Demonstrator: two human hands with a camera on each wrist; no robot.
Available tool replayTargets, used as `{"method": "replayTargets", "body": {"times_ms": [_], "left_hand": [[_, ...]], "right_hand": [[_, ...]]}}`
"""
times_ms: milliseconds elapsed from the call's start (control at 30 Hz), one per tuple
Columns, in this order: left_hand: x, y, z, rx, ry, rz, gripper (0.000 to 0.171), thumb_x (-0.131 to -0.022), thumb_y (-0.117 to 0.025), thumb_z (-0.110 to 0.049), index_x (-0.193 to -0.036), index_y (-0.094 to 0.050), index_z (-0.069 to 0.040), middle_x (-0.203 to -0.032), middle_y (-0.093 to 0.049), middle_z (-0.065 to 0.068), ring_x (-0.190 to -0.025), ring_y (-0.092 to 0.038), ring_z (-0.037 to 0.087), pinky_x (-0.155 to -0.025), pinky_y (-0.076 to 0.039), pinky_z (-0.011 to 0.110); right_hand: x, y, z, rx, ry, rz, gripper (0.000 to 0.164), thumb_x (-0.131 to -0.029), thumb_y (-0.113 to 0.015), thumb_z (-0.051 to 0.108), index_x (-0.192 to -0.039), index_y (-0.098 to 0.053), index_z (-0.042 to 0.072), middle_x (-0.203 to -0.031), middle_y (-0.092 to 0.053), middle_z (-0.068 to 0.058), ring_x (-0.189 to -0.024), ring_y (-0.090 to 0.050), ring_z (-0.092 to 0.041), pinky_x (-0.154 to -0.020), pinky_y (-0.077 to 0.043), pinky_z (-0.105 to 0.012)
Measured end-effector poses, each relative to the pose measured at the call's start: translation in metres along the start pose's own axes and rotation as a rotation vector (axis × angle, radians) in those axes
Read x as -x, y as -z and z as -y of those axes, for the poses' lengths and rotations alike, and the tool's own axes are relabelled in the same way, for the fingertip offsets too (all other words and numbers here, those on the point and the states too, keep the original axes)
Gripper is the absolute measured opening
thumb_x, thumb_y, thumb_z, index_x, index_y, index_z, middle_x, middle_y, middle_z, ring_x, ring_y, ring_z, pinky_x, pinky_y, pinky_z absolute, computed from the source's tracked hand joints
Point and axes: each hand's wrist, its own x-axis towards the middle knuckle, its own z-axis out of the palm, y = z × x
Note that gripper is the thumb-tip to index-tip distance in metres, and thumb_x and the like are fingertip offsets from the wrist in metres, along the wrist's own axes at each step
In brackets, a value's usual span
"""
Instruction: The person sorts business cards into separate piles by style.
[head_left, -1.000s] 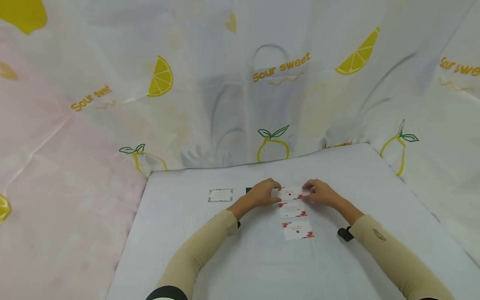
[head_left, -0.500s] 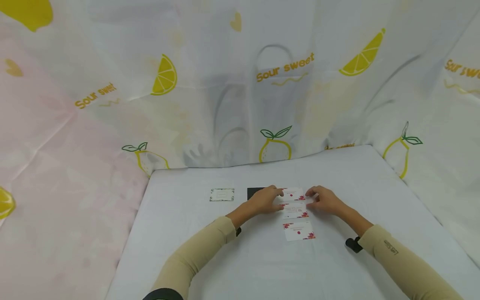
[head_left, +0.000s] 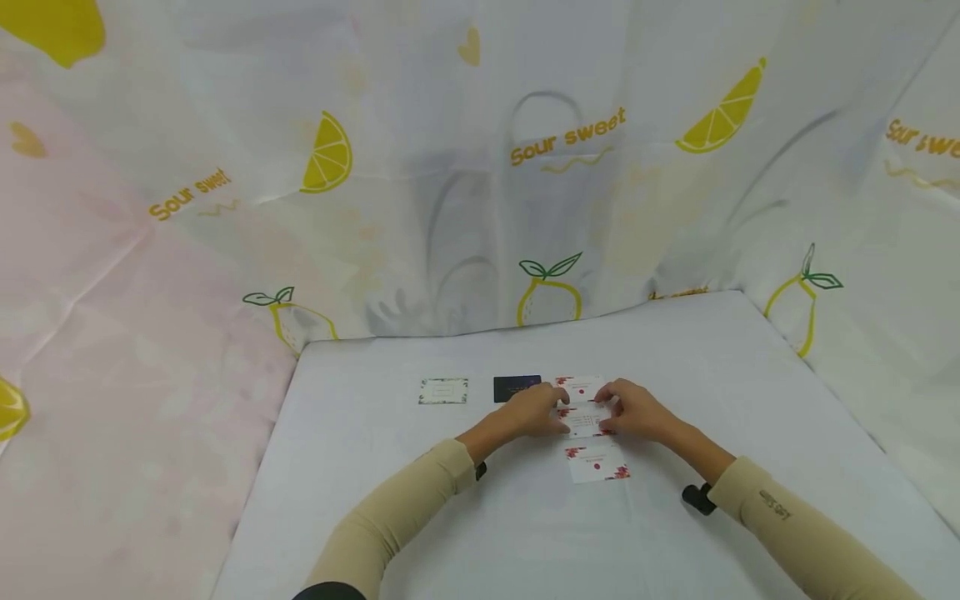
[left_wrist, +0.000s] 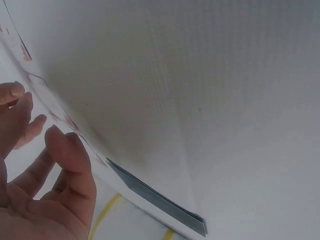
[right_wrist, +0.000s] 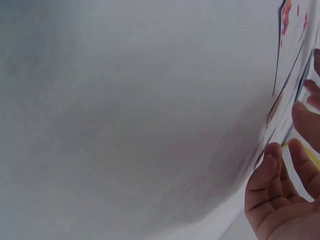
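Three white cards with red flower corners lie in a column in the head view: the far card [head_left: 579, 389], the middle card [head_left: 582, 422] and the near card [head_left: 596, 467]. My left hand [head_left: 531, 411] is at the left edges of the far and middle cards, fingers bent loosely and thumb apart. From the other side my right hand [head_left: 639, 412] reaches to the right edge of the middle card, its fingertips over or touching that edge. Neither hand visibly lifts a card. In the left wrist view the left hand [left_wrist: 65, 185] has a gap between thumb and fingers.
A dark card [head_left: 514, 387] lies just left of the far card, partly behind the left hand; the left wrist view shows it as a thin stack. Farther left is a white card with a leafy border [head_left: 443, 391]. A lemon-print curtain [head_left: 465, 208] hangs behind the white table [head_left: 360, 467].
Both hands have come nearer along the column, from the far card to the middle card. The right hand drew away to the right, then closed in again. More of the dark card shows.
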Motion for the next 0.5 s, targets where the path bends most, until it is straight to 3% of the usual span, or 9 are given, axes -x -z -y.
{"method": "replayTargets", "body": {"times_ms": [167, 500], "left_hand": [[0.002, -0.002, -0.005, -0.004, 0.042, -0.006, 0.05, -0.084, -0.078, -0.039, -0.128, -0.062, -0.021, -0.121, -0.061, 0.001, -0.096, -0.057, 0.01, -0.086, -0.051, 0.029], [-0.001, -0.005, -0.013, 0.008, 0.109, -0.013, 0.055, -0.08, -0.082, -0.036, -0.128, -0.062, -0.021, -0.115, -0.06, 0.001, -0.089, -0.053, 0.01, -0.085, -0.05, 0.03]], "right_hand": [[0.0, -0.003, 0.003, 0.052, 0.042, -0.005, 0.038, -0.078, -0.082, 0.01, -0.111, -0.065, 0.002, -0.108, -0.06, -0.011, -0.076, -0.051, -0.014, -0.067, -0.044, -0.024], [-0.003, -0.006, 0.003, 0.13, 0.079, 0.029, 0.038, -0.077, -0.083, 0.009, -0.111, -0.065, 0.004, -0.106, -0.061, -0.006, -0.076, -0.049, -0.012, -0.068, -0.043, -0.023]]}}
